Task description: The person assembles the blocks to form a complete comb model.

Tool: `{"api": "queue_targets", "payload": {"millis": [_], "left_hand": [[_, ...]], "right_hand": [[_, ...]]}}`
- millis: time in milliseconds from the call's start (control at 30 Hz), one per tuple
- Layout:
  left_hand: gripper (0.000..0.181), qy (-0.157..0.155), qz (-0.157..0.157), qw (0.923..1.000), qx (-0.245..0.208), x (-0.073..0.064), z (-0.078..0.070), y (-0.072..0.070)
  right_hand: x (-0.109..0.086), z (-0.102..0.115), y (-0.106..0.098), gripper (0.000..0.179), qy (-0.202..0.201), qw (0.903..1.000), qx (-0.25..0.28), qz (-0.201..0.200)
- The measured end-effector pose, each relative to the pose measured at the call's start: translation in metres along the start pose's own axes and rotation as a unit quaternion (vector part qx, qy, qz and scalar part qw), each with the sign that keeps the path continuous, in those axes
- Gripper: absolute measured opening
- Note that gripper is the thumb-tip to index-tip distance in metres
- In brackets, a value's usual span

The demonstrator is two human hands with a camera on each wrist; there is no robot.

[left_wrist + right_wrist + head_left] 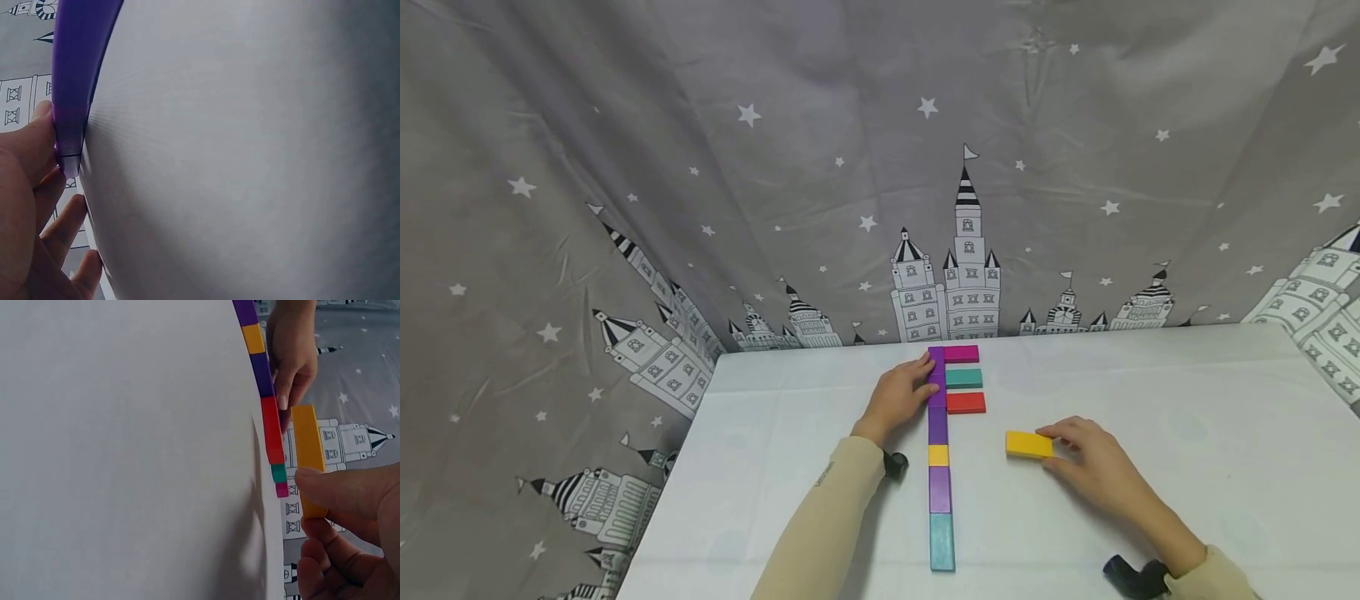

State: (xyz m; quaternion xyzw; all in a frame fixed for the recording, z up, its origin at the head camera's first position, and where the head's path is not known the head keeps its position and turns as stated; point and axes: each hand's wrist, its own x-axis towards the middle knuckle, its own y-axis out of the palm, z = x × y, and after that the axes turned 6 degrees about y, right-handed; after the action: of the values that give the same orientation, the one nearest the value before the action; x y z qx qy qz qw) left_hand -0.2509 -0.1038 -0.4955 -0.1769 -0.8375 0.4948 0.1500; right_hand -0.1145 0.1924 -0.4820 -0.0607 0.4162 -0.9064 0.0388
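Observation:
My right hand (1093,467) pinches one end of a yellow block (1028,445) between thumb and fingers, right of a line of blocks. In the right wrist view the thumb lies across the yellow block (308,440). My left hand (897,396) rests at the far end of the line, thumb and fingertips touching the purple block (937,392) from the left. Below it run a dark purple block (937,426), a small yellow block (938,455), a lilac block (940,489) and a teal block (942,542), end to end.
Magenta (962,354), teal (964,378) and red (966,403) blocks jut rightward from the line's far part, with gaps between them. They lie on a white tabletop (1225,433). Behind it hangs a grey curtain (820,108) with stars and castles.

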Motion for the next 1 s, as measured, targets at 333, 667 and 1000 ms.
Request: {"api": "queue_targets", "payload": {"millis": [333, 667, 1000], "left_hand": [[0.055, -0.004, 0.003, 1.0, -0.003, 0.0, 0.0, 0.0], [0.056, -0.008, 0.007, 0.9999, -0.001, 0.0, -0.001, -0.001], [0.056, -0.013, 0.007, 0.9999, -0.003, 0.0, -0.002, -0.001]], "right_hand": [[0.013, 0.013, 0.012, 0.034, -0.016, 0.9998, 0.006, 0.013], [0.027, 0.02, 0.025, 0.034, -0.016, 0.9993, 0.018, 0.029], [0.04, 0.027, 0.035, 0.032, -0.011, 0.9983, 0.022, 0.052]]}}
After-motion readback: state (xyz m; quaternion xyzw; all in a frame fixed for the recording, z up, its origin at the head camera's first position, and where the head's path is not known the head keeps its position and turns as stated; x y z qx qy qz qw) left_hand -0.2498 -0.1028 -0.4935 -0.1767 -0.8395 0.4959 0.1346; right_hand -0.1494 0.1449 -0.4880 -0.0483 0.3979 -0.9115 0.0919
